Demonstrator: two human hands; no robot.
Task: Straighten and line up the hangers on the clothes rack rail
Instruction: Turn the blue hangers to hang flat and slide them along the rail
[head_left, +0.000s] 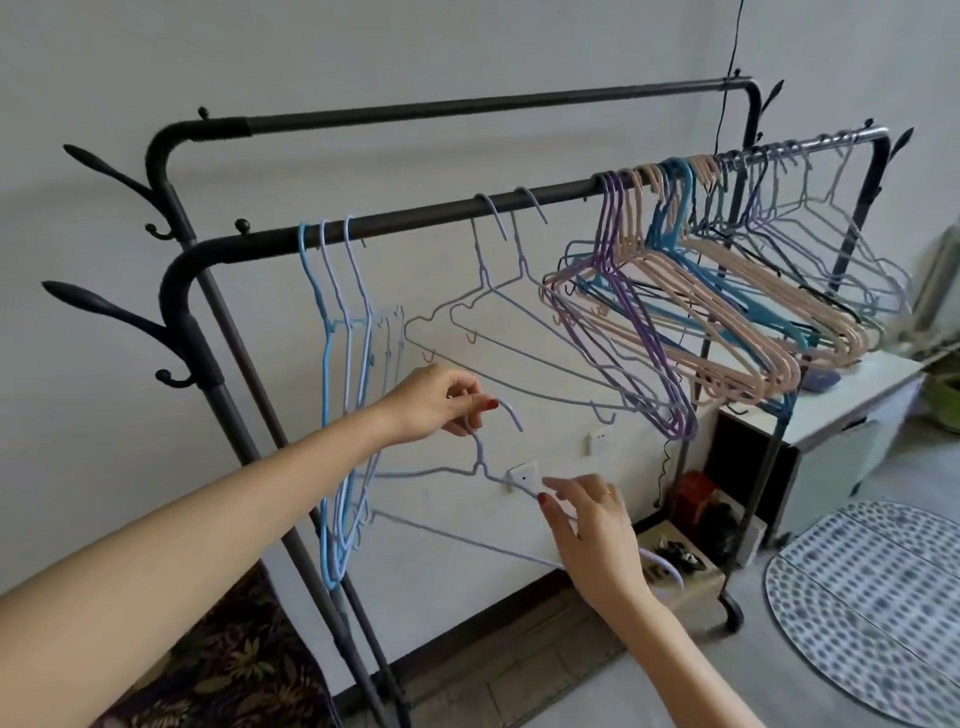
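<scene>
Head view: your left hand pinches the hook of a lilac wire hanger held below the front rail; your right hand grips its shoulder, hiding the right end. On the rail hang three blue hangers, two lilac ones, and a dense cluster too overlapped to count.

On the near rail, open stretches are left between three hangers at the left, two grey hangers in the middle, and a dense bunch crowding the right. Below, passage is barred by a slanting rack leg.
</scene>
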